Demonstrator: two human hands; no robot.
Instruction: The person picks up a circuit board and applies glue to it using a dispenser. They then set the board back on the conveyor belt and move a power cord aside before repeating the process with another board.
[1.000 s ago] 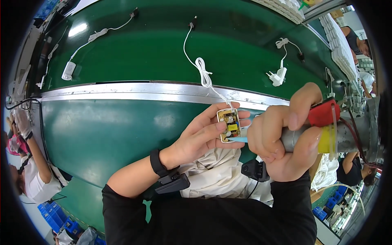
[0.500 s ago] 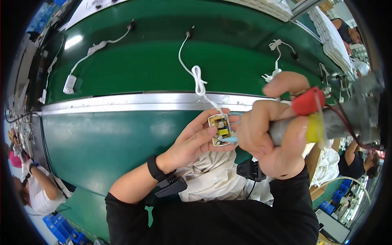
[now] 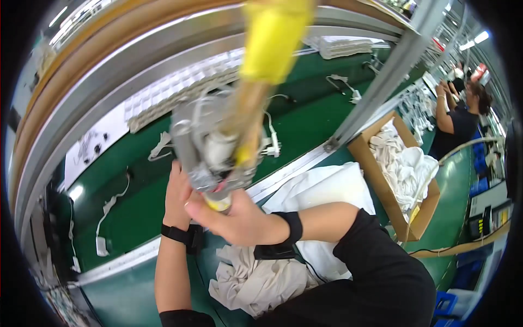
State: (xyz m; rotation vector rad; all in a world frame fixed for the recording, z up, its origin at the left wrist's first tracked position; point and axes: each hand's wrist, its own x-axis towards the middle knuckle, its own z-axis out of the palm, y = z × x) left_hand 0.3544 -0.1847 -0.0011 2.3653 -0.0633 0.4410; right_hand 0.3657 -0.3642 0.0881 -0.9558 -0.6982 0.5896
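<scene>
In front of me, my right hand (image 3: 242, 220) is closed around the lower end of a bulky grey, tape-wrapped handheld tool (image 3: 188, 133). A blurred yellow wrapped part (image 3: 275, 41) rises above it toward the top edge. My left hand (image 3: 177, 196) reaches forward over the metal rail, beside the tool, with one finger stretched upward. The tool hides most of its fingers, so whether they hold anything does not show. Just beyond the fingertips a bundled white cord (image 3: 160, 146) lies on the green belt. A white plug adapter (image 3: 271, 147) shows right of the tool.
More white corded adapters (image 3: 102, 246) lie along the green belt (image 3: 144, 199). Crumpled beige cloth (image 3: 256, 280) and white sheeting (image 3: 327, 188) are close to me. A cardboard box (image 3: 417, 229) of white cloth stands right, near a metal post (image 3: 381, 71). A co-worker (image 3: 463, 117) is beyond.
The view has swung. My left hand has gone from the open adapter case with its circuit board in my lap area to the belt. The tool, still in my right hand, is now upright.
</scene>
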